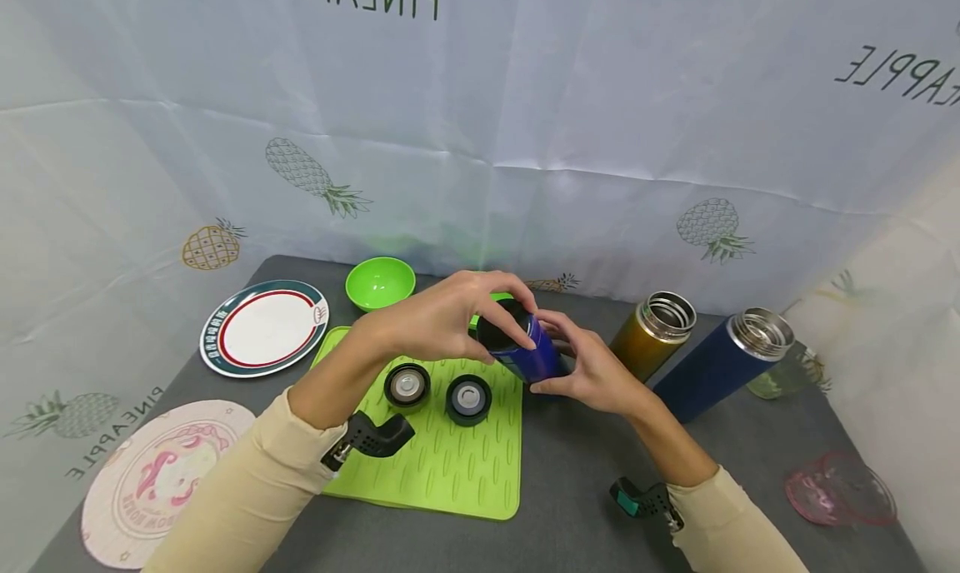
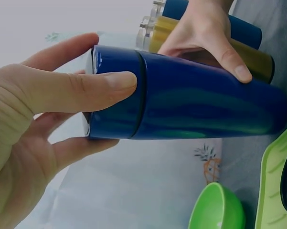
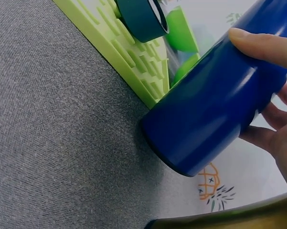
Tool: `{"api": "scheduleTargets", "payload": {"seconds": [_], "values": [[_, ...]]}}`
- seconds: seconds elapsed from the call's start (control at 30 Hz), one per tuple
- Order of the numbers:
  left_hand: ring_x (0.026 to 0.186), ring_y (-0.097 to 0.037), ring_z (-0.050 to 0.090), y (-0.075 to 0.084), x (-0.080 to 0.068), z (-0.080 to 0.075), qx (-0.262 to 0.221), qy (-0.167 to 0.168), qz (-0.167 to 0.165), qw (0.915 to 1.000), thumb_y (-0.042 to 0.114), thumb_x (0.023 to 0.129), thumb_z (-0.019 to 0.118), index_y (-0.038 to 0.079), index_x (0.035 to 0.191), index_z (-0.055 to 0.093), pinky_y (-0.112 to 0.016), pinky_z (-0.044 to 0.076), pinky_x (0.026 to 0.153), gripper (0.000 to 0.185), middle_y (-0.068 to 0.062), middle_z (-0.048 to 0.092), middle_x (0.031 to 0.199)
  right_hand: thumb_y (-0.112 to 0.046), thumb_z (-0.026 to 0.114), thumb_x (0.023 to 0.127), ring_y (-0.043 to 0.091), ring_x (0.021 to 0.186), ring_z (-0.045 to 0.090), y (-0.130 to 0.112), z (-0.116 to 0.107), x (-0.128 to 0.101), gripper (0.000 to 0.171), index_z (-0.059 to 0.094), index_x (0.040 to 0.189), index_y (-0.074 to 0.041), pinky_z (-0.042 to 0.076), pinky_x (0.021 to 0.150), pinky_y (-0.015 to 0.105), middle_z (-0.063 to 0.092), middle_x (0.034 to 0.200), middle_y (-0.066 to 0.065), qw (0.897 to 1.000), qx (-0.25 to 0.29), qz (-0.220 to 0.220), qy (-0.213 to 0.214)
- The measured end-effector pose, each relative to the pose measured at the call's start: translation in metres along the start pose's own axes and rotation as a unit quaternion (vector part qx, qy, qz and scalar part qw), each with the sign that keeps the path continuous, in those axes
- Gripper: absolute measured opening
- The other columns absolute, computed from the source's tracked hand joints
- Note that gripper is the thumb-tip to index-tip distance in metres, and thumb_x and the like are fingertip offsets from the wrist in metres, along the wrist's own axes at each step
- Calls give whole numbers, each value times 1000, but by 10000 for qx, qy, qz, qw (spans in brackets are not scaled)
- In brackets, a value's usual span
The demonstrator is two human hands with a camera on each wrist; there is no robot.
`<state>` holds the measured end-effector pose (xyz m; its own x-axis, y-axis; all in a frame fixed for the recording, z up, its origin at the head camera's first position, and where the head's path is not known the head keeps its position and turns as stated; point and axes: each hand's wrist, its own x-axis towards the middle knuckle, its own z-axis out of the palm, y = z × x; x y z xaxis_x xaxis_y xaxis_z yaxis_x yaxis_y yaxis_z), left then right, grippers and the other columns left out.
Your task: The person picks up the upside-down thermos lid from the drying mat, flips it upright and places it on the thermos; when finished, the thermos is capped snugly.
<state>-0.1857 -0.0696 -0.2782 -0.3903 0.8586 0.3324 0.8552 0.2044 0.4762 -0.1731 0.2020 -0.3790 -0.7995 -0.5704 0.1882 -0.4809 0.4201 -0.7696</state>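
Both hands on the blue flask [image 1: 525,352], mid-bench, at the right edge of the green mat [image 1: 442,465]. Flask is tilted, base on the grey bench [image 1: 585,490] just off the mat corner.

Left hand [image 1: 438,319]: thumb and fingers curled round the flask's cap end, thumb lying across the seam between cap and body. Right hand [image 1: 592,369]: wrapped round the lower body from the far side, thumb on top.

On the mat: two loose round lids, one grey-centred [image 1: 407,386], one dark teal [image 1: 468,398], side by side, near the left wrist.

Right of the hands: gold flask [image 1: 652,331] and a second navy flask [image 1: 723,361], both uncapped and leaning, close together. Pink glass dish [image 1: 840,490] at the right front.

Left side: green bowl [image 1: 379,282] behind the mat, striped-rim plate [image 1: 264,327], pink round coaster [image 1: 161,477] at the front left.
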Motion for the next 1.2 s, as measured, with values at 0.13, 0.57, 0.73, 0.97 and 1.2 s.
{"api": "scheduleTargets", "payload": {"seconds": [0.13, 0.57, 0.73, 0.97, 1.2], "values": [[129, -24, 57, -1, 0, 0, -68, -74, 27, 9999, 1, 72, 91, 19, 109, 82, -41, 50, 107, 43, -7, 62, 132, -11, 89, 78, 40, 136, 56, 1, -1, 0, 94, 35, 154, -17, 46, 109, 64, 55, 149, 16, 10000, -13, -35, -32], [141, -26, 48, 1, 4, 9, 47, 419, -357, 9985, 7, 85, 82, 19, 137, 67, -44, 48, 112, 56, -9, 53, 149, -5, 86, 79, 42, 141, 50, 7, -1, -7, 98, 28, 157, -16, 45, 111, 63, 47, 154, 18, 9974, 503, 222, 461], [142, -22, 49, 0, -2, 8, -19, 809, -730, 9940, 23, 86, 83, 20, 148, 56, -46, 45, 115, 67, -5, 50, 152, -1, 86, 79, 39, 137, 55, 7, 1, -8, 102, 24, 158, -20, 48, 108, 59, 48, 153, 17, 9907, 915, 286, 969], [142, -21, 50, -4, -26, 3, -94, 1141, -1334, 9844, 28, 87, 82, 22, 149, 53, -49, 44, 116, 69, 0, 53, 149, 4, 84, 78, 41, 140, 50, 8, 6, -8, 103, 20, 156, -20, 45, 110, 61, 44, 153, 19, 9802, 1044, 550, 1593], [138, -23, 54, -16, -61, 5, -100, 1270, -1874, 9740, 29, 88, 80, 20, 146, 57, -50, 45, 114, 62, -2, 57, 145, 4, 81, 81, 44, 145, 42, 9, 13, -9, 103, 13, 156, -13, 36, 116, 64, 35, 158, 22, 9744, 1112, 783, 1788]]}}
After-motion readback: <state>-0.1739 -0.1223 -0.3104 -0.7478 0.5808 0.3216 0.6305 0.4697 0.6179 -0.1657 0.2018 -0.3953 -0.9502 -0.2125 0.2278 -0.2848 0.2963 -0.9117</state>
